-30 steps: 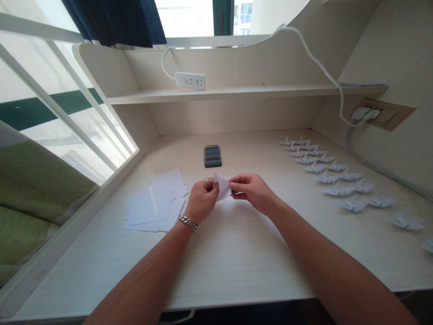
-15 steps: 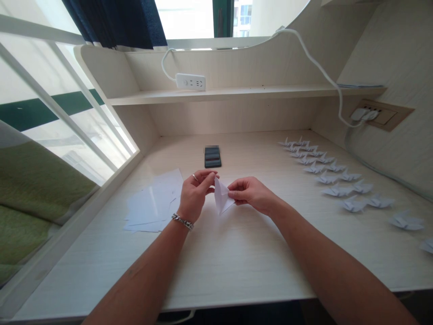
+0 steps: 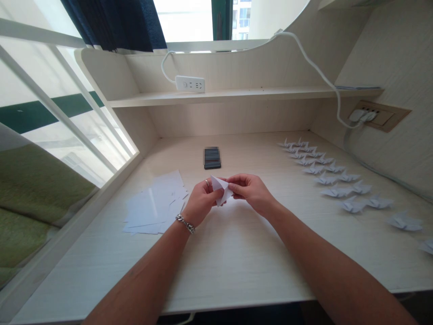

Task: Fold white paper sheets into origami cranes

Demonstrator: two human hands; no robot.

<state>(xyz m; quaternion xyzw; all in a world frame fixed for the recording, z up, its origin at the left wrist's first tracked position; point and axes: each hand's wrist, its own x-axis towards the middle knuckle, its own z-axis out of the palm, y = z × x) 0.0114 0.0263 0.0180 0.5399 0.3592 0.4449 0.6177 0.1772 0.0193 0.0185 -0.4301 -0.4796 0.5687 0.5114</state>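
Observation:
A small piece of folded white paper is held up between both hands above the middle of the desk. My left hand, with a ring and a chain bracelet, grips its lower left part, the thumb lying across the front. My right hand pinches the paper's right edge between thumb and fingers. The fingers behind the paper are partly hidden. Left of my left hand lies a loose pile of white paper sheets. Beyond the hands a dark phone rests flat on the desk.
Several folded paper cranes stand in two rows along the right side of the desk. A white power strip leans on the shelf at the back. Its white cable hangs down to a wall socket.
My left hand has shifted from the paper's top corner down to its lower left part, its thumb now over the front. My right hand keeps its pinch on the right edge.

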